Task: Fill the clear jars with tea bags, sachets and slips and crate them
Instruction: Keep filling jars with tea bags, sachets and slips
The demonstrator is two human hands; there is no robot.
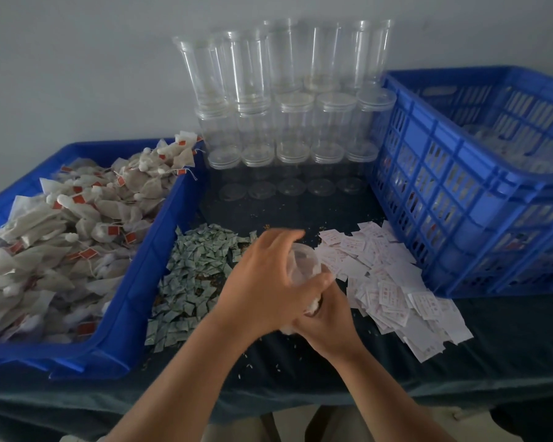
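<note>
Both my hands meet at the table's middle around one clear jar (304, 262), tilted toward me with white tea bags showing inside. My left hand (262, 282) wraps over its upper end, fingers blurred. My right hand (328, 320) grips the lower part from beneath. Whether a lid sits under my left hand is hidden. Tea bags (77, 224) with red tags fill the blue tray (160, 240) at left. Greenish sachets (195, 269) lie piled left of my hands, and white slips (393, 279) with red print lie to the right.
Empty clear jars (288, 100) stand stacked in rows against the back wall, with clear lids (294, 186) lying flat before them. A tall blue slatted crate (460, 202) at the right holds filled jars. Loose tea crumbs dot the dark tablecloth (300, 371).
</note>
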